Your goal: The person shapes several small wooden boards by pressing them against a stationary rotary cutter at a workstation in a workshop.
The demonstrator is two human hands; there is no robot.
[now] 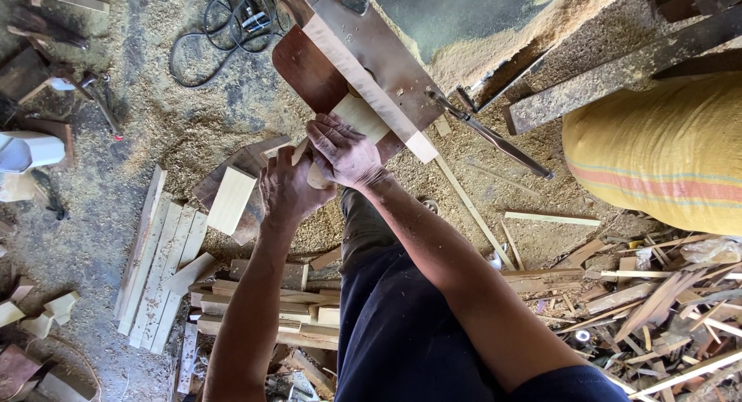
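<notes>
Both my hands grip one pale wooden block (pixel 360 117) and press it against a small machine table (pixel 371 58) with a pale fence board and a dark reddish plate. My right hand (pixel 344 151) wraps over the block's near end from above. Just below and left of it, my left hand (pixel 290 187) is closed around the same block's lower end. Most of the block is hidden under my fingers. My forearms reach up from the bottom of the view, over my dark trousers.
Flat pale planks (pixel 158 270) and stacked offcuts (pixel 263 294) lie on the sawdust floor at left. A black cable (pixel 224 31) coils at the top. A yellow striped sack (pixel 665 151) sits right, with a heap of wood scraps (pixel 665 309) below it.
</notes>
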